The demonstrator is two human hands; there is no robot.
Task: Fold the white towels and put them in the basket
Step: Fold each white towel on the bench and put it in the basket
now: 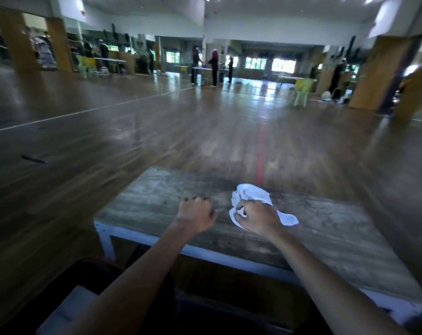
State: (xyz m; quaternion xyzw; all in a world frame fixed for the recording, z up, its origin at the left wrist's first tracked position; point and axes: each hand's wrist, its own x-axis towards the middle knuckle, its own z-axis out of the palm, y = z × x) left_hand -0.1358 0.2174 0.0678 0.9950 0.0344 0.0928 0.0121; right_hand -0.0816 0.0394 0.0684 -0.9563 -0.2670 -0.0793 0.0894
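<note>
A crumpled white towel (251,195) lies bunched on the worn wooden table (157,189), a little right of its middle. My right hand (258,217) is closed around the near part of the towel, with cloth sticking out above and to the right of the fingers. My left hand (195,213) rests as a fist on the tabletop just left of the towel, holding nothing. No basket shows in this view. The picture is blurred by motion.
The table's near edge has a pale frame (137,234) with a leg at its left corner. Something white (70,308) sits low at the bottom left. Beyond the table stretches a wide wooden floor (205,122), with people, tables and green chairs far off.
</note>
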